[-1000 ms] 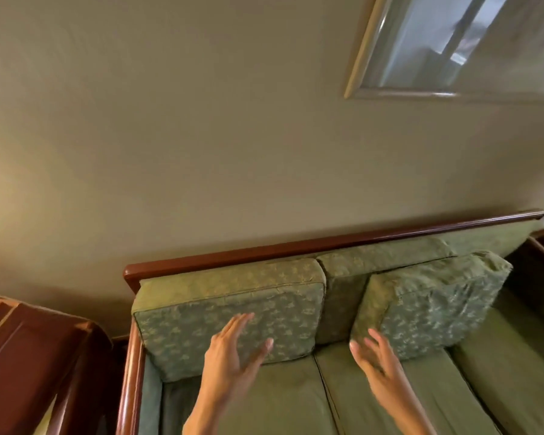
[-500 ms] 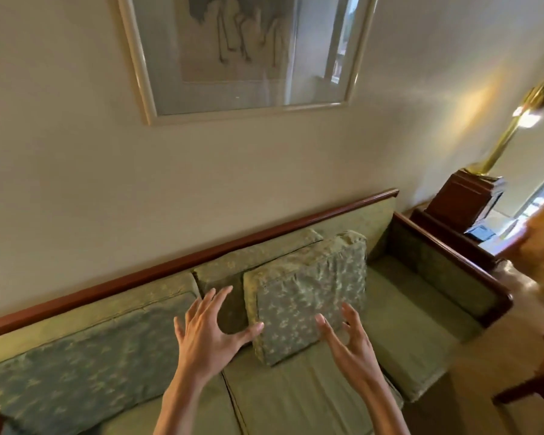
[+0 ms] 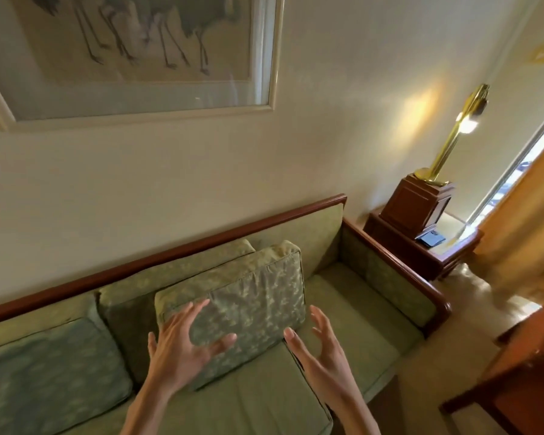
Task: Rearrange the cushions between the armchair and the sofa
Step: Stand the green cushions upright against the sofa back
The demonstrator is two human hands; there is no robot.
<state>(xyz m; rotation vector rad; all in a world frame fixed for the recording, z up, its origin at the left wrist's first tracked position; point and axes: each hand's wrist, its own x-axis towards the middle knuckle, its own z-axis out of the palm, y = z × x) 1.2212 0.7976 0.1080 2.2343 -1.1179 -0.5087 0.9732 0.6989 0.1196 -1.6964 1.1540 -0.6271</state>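
A green patterned cushion (image 3: pixel 252 302) leans tilted against the back of the green sofa (image 3: pixel 355 312), in front of a plainer back cushion (image 3: pixel 132 296). My left hand (image 3: pixel 182 350) hovers with fingers spread in front of the patterned cushion's lower left part; contact cannot be told. To the right of its lower corner is my right hand (image 3: pixel 321 350), fingers spread and holding nothing. A second patterned cushion (image 3: pixel 44 372) lies at the sofa's left end. The armchair is out of view.
The sofa has a dark wooden rail (image 3: pixel 201 246) and a wooden right arm (image 3: pixel 402 271). A side table (image 3: pixel 421 252) with a brass lamp (image 3: pixel 446 152) stands right of it. A framed picture (image 3: pixel 132 58) hangs above. Dark wooden furniture (image 3: pixel 515 378) is at the lower right.
My view swung right along the sofa from its left end. Both hands moved with it from the left cushion to the tilted patterned cushion, fingers now spread wider.
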